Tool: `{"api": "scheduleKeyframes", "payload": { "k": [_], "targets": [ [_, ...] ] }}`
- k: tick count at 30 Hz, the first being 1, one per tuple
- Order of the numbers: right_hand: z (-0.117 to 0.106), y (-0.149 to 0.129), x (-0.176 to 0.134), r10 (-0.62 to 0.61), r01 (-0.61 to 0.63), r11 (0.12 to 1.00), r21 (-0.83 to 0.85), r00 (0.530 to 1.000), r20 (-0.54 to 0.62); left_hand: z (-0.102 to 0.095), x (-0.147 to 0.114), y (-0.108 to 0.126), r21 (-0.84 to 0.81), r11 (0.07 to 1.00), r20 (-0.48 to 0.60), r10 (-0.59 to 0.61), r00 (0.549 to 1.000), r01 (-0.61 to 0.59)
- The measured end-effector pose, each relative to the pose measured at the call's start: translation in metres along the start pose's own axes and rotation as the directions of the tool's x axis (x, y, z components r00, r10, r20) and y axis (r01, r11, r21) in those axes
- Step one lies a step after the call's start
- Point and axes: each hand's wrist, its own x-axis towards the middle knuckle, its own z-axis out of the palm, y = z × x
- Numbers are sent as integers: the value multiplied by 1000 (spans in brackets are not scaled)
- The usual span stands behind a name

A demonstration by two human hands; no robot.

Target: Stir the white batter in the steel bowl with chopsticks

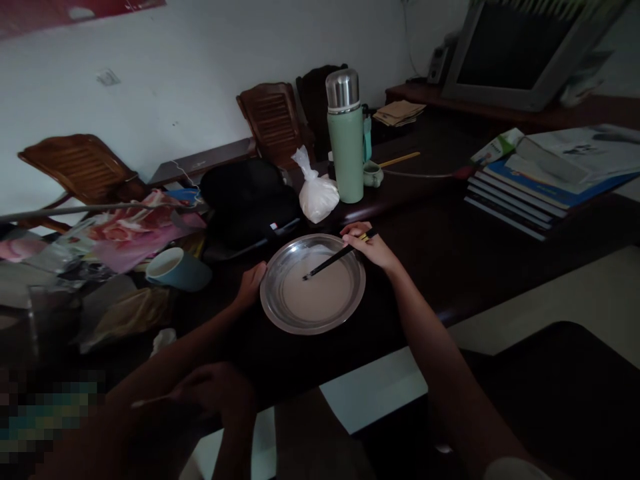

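A round metal basin with pale, milky liquid in it stands on the dark table. On its left side, my left hand is closed at the rim, gripping it. Above the far right of the rim, my right hand holds a pair of black chopsticks with gold bands near the upper end. Their tips slant down to the left and reach the liquid. Just behind the basin are a tied clear bag of white powder and a pale green thermos with a steel cap.
Another person's hand at the lower left holds a thin white-tipped stick. A blue mug, a black bag and crumpled plastic bags crowd the left side. Stacked books lie at the right, near an old television.
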Motion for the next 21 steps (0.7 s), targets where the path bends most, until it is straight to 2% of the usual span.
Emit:
{"api": "scheduleKeyframes", "payload": {
  "k": [6,12,18,21],
  "targets": [
    [4,-2,0,-38,36,999,26,994,98,-1,-1,2,-2,1000,-3,-6,1000,6],
    [-2,1,1,-9,10,1000,18,999,-47,-1,0,3,-10,1000,-11,-2,1000,2],
    [5,-7,-1,-39,34,999,41,991,131,-2,0,3,-6,1000,-13,-3,1000,3],
    [5,-3,1,-31,30,999,18,999,36,-2,0,2,4,1000,-8,7,1000,-7]
  ]
}}
